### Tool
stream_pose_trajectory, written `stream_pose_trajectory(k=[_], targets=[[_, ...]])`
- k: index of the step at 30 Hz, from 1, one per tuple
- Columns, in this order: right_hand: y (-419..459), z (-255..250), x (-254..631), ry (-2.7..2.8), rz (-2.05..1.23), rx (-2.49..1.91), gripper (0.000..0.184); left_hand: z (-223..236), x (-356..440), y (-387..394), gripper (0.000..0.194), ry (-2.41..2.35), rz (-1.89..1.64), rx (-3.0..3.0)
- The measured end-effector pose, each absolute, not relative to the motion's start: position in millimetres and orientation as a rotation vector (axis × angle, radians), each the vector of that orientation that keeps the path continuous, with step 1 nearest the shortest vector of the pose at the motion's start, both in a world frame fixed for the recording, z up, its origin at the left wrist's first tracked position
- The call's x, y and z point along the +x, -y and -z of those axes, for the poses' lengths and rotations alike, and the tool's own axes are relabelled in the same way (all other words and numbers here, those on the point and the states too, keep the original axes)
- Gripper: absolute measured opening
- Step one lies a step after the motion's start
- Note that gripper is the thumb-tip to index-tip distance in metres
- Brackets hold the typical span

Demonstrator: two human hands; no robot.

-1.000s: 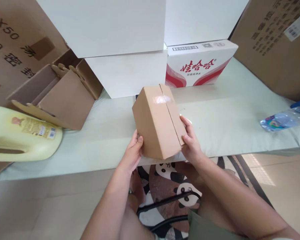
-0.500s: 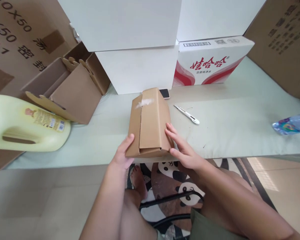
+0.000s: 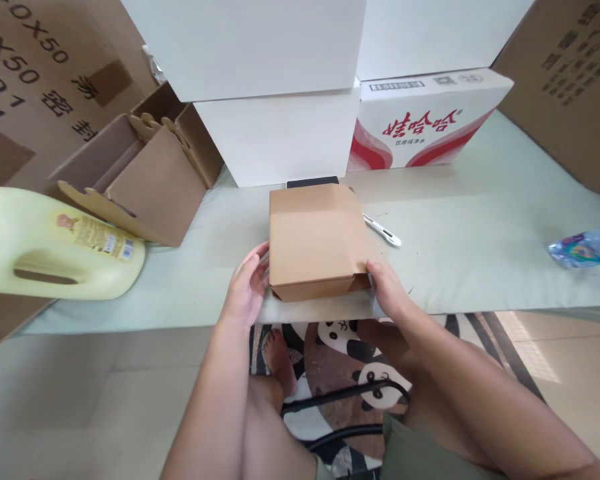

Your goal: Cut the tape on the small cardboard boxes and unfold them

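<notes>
A small brown cardboard box (image 3: 315, 233) sits on the cloth-covered table in front of me, with a broad plain face up. My left hand (image 3: 245, 287) is beside the box's left wall, loosely cupped, thumb and fingers apart, fingertips against the side. At the near right corner, my right hand (image 3: 387, 287) has its thumb on the box's edge; the other fingers are mostly hidden from view. Just right of the box lies a white utility knife (image 3: 384, 232), its tip end covered by the box. A flat dark object (image 3: 313, 181) shows partly behind the box.
White cartons (image 3: 280, 140) and a red-printed carton (image 3: 425, 130) stand along the back. To the left are an open brown box (image 3: 155, 180) and a pale yellow jug (image 3: 65, 247). A clear plastic bottle (image 3: 587, 248) lies right. The table's front edge (image 3: 145, 327) is close to my forearms.
The box has turned from its taped, seamed side to a broad plain face. My left hand has loosened along its side; my right hand has shifted right with the box's corner.
</notes>
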State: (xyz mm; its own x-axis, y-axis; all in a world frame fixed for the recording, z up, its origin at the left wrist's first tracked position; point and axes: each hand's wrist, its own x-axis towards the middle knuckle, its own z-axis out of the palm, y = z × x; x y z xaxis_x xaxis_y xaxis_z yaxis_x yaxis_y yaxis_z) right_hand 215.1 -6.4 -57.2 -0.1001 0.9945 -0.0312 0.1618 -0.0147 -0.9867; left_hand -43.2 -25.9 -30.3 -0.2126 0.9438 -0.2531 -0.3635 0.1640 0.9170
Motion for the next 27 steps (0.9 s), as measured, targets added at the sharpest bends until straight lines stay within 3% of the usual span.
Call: stream_pose_trajectory(k=[5, 27], targets=[[12.5, 53.9, 214.3, 1.538, -1.273, -1.225, 0.049, 28.5, -35.5, 26.5, 0.055, -1.274, -1.371, 0.786], [8.9, 51.8, 214.8, 1.579, -1.248, -1.256, 0.047, 32.7, -35.6, 22.7, 0.059, -1.329, -1.344, 0.790]])
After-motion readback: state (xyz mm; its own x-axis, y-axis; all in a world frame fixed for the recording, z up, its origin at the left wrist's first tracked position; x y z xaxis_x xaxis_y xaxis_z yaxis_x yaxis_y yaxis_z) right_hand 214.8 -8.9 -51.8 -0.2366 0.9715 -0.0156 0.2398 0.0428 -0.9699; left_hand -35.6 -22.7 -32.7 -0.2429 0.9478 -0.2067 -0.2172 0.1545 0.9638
